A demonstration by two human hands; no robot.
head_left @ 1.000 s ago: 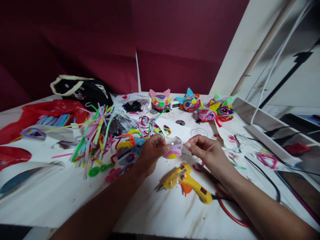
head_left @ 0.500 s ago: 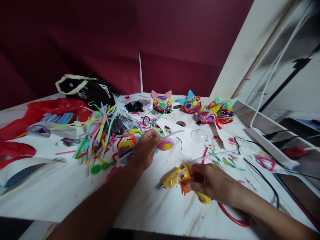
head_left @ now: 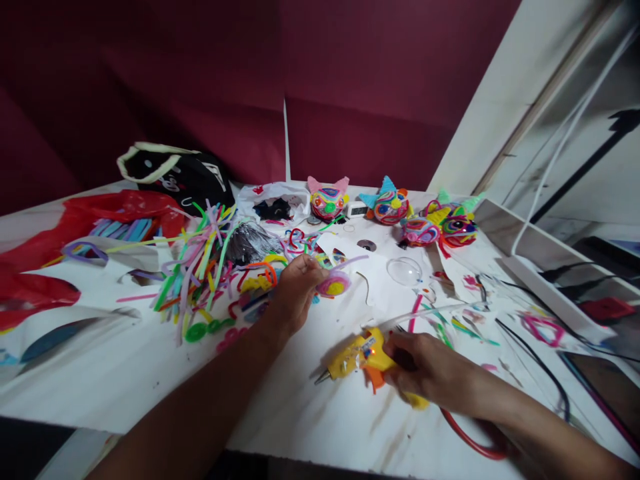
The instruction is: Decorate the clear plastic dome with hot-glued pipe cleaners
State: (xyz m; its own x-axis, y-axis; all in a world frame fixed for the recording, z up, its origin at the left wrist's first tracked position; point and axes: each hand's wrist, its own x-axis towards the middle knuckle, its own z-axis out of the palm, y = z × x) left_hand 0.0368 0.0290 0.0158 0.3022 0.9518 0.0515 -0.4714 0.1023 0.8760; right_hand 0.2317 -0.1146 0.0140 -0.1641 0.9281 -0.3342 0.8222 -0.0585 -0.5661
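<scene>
Pinched in my left hand (head_left: 300, 287) is a round coil of pipe cleaner (head_left: 334, 285), yellow at its centre with pink and lilac around it. A loose lilac end sticks out to the right. My right hand (head_left: 430, 373) grips a yellow glue gun (head_left: 357, 357) by its handle, its metal nozzle pointing left and low over the table. The orange trigger (head_left: 374, 379) shows in front of the fingers, and a small light glows on the gun's body. A clear plastic dome (head_left: 404, 271) rests beyond my right hand.
Loose pipe cleaners (head_left: 200, 267) pile up at the left, near a red plastic bag (head_left: 125, 203) and a black bag (head_left: 180, 177). Several colourful cat-eared balls (head_left: 327, 200) stand at the back. A phone (head_left: 603, 387), cables (head_left: 535, 363) and a white tray (head_left: 555, 300) are at the right.
The whole view has shifted slightly, with the table's things lying a little further right. Both hands keep their holds, and the coil and glue gun have hardly moved.
</scene>
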